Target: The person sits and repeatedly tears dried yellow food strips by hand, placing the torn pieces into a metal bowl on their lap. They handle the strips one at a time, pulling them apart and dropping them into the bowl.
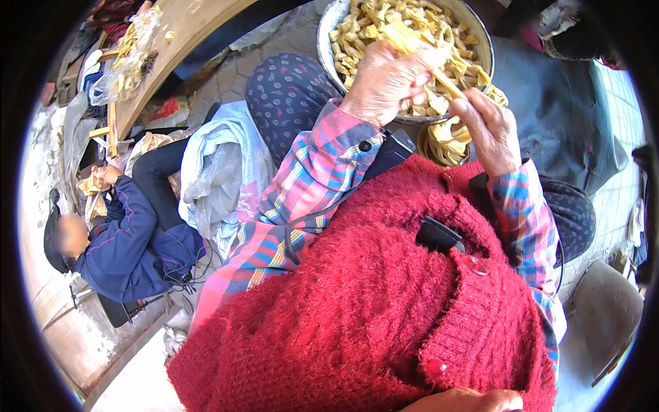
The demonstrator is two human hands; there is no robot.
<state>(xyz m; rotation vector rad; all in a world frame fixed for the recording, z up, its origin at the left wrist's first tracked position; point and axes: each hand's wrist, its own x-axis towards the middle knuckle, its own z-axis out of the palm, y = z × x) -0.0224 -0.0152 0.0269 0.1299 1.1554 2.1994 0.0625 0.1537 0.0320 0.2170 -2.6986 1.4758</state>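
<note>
My left hand [387, 78] is above a large pale metal basin [325, 38] and holds a bundle of flat yellow strips [401, 37], likely tofu skin. One strip [447, 82] stretches from it to my right hand [489, 126], whose thumb and fingers pinch its lower end. Under my hands the basin is heaped with small knotted yellow pieces [363, 26]. More long strips [449, 143] lie coiled in a small round container beside the basin's near rim, below my right hand. My left fingers partly hide the strip.
On the left a seated person [123, 237] in a dark blue jacket handles similar yellow material [92, 188]. A wooden table [177, 31] bears a plastic bag [128, 56] of strips. A white woven sack [221, 170] stands beside my leg. Another hand [463, 400] shows at the bottom edge.
</note>
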